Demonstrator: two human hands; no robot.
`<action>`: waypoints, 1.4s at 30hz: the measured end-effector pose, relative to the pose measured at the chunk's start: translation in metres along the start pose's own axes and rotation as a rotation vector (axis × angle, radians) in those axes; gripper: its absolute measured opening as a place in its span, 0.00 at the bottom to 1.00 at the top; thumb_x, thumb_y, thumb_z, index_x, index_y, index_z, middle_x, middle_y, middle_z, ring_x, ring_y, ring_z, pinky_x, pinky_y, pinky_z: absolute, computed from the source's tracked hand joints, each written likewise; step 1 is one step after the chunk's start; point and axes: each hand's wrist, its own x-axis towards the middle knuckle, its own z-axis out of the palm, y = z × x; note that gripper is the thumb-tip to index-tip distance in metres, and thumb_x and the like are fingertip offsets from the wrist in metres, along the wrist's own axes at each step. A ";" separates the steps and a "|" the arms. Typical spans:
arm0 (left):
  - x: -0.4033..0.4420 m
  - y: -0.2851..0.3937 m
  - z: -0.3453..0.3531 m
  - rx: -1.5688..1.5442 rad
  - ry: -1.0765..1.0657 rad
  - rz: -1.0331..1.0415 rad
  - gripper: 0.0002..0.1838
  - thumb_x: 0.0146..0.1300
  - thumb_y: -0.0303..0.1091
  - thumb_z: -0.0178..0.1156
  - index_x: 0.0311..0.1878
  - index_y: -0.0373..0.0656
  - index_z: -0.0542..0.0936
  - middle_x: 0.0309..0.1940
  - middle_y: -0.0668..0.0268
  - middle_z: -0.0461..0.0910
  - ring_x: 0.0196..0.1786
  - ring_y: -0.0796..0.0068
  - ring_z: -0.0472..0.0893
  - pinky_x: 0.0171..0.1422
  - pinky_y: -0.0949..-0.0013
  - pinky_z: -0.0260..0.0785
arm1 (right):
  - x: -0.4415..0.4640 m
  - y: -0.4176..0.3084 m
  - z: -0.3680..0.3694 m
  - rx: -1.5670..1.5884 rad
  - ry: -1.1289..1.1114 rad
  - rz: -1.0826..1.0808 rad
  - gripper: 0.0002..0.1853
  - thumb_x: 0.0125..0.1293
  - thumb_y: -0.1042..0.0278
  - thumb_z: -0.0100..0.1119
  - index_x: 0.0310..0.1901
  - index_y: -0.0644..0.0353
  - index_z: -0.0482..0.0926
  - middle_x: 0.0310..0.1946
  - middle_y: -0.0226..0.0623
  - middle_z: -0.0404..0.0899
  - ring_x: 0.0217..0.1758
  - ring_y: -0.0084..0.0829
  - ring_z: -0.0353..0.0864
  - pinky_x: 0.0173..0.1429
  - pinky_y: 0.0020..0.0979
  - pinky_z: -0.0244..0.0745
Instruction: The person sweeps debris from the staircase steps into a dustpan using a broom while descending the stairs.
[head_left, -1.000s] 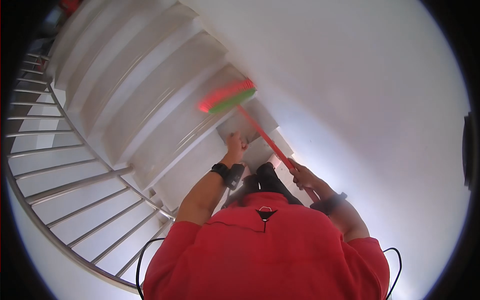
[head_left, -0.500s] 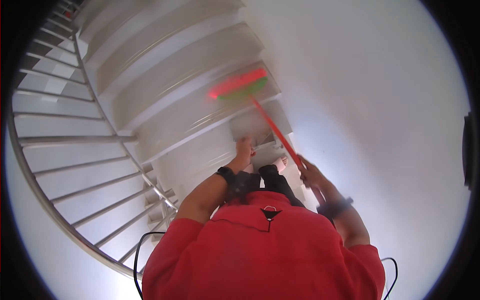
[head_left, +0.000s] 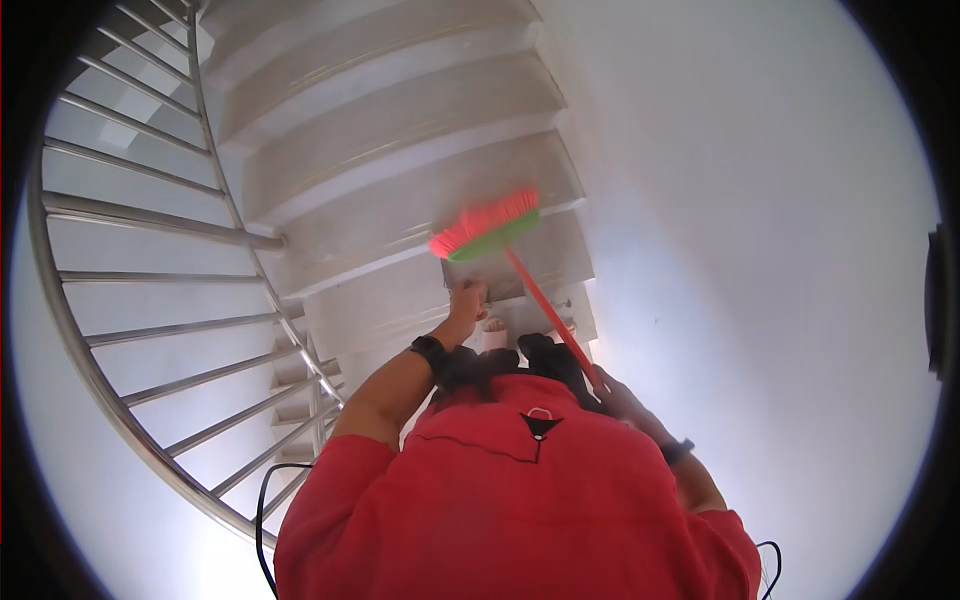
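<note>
A broom with red bristles, a green head (head_left: 495, 238) and a red stick is tilted across the step in front of me, its bristles slightly blurred. My right hand (head_left: 618, 398) is closed around the upper part of the stick, close to my body. Just below the broom head, my left hand (head_left: 467, 302) is closed at the near side of a flat grey dustpan (head_left: 510, 275); its fingers hide the handle. The broom head overlaps the pan's far edge in view.
Curved pale stair steps (head_left: 400, 115) rise ahead. A metal railing (head_left: 165, 215) bends along the left, with lower steps seen through it. On the right stands a white wall (head_left: 740, 230). My feet (head_left: 495, 330) are on the step below the dustpan.
The broom head has come down closer to my body and the dustpan. My right hand has drawn back toward me. The view has turned, shifting stairs and railing.
</note>
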 end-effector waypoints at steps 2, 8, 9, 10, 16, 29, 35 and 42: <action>0.002 0.001 -0.004 0.000 0.019 0.005 0.11 0.55 0.38 0.54 0.25 0.50 0.62 0.11 0.74 0.57 0.09 0.82 0.57 0.14 0.74 0.52 | -0.022 -0.008 0.000 0.015 0.015 -0.003 0.25 0.64 0.63 0.41 0.63 0.41 0.51 0.16 0.29 0.63 0.12 0.20 0.61 0.15 0.23 0.62; 0.003 0.003 -0.016 0.107 -0.035 0.057 0.11 0.55 0.42 0.52 0.27 0.47 0.64 0.13 0.73 0.60 0.13 0.82 0.60 0.17 0.73 0.59 | -0.038 -0.058 -0.004 0.207 0.085 0.158 0.24 0.65 0.62 0.41 0.63 0.39 0.54 0.15 0.27 0.62 0.11 0.19 0.60 0.14 0.23 0.61; 0.004 0.003 -0.016 0.101 -0.038 0.047 0.11 0.55 0.43 0.52 0.28 0.47 0.64 0.13 0.73 0.60 0.12 0.82 0.60 0.17 0.73 0.59 | -0.027 -0.070 -0.008 0.199 0.114 0.146 0.24 0.65 0.62 0.41 0.63 0.40 0.53 0.14 0.28 0.62 0.11 0.19 0.60 0.14 0.23 0.61; 0.005 0.004 -0.014 0.093 -0.040 0.038 0.11 0.56 0.43 0.52 0.28 0.47 0.64 0.13 0.73 0.60 0.12 0.82 0.60 0.17 0.73 0.59 | -0.009 -0.068 -0.013 0.240 0.107 0.093 0.25 0.65 0.62 0.41 0.63 0.41 0.52 0.14 0.28 0.61 0.11 0.19 0.59 0.14 0.24 0.61; 0.006 0.013 -0.002 0.079 0.027 0.011 0.11 0.56 0.42 0.52 0.26 0.47 0.64 0.13 0.73 0.60 0.12 0.81 0.59 0.18 0.72 0.60 | 0.015 -0.046 0.008 0.258 0.007 0.122 0.27 0.64 0.60 0.41 0.65 0.44 0.47 0.16 0.29 0.63 0.15 0.22 0.62 0.20 0.25 0.66; 0.006 0.012 0.005 0.135 0.044 0.101 0.13 0.54 0.42 0.55 0.22 0.50 0.62 0.10 0.77 0.56 0.11 0.82 0.59 0.18 0.71 0.61 | -0.039 -0.059 -0.006 0.375 -0.023 0.087 0.24 0.66 0.62 0.39 0.64 0.42 0.51 0.14 0.25 0.60 0.12 0.18 0.57 0.17 0.22 0.60; 0.013 -0.004 -0.005 0.205 0.110 0.244 0.13 0.54 0.41 0.52 0.21 0.47 0.63 0.09 0.74 0.59 0.08 0.81 0.60 0.12 0.72 0.60 | 0.032 -0.025 -0.013 0.251 0.068 0.039 0.27 0.64 0.65 0.39 0.65 0.41 0.47 0.13 0.25 0.59 0.11 0.18 0.57 0.15 0.23 0.61; 0.017 -0.021 -0.003 0.287 0.182 0.433 0.14 0.54 0.44 0.50 0.21 0.45 0.66 0.10 0.71 0.63 0.09 0.79 0.64 0.13 0.69 0.65 | 0.025 0.082 0.026 -0.076 0.105 -0.135 0.27 0.63 0.67 0.40 0.64 0.40 0.50 0.14 0.26 0.61 0.12 0.19 0.59 0.15 0.24 0.61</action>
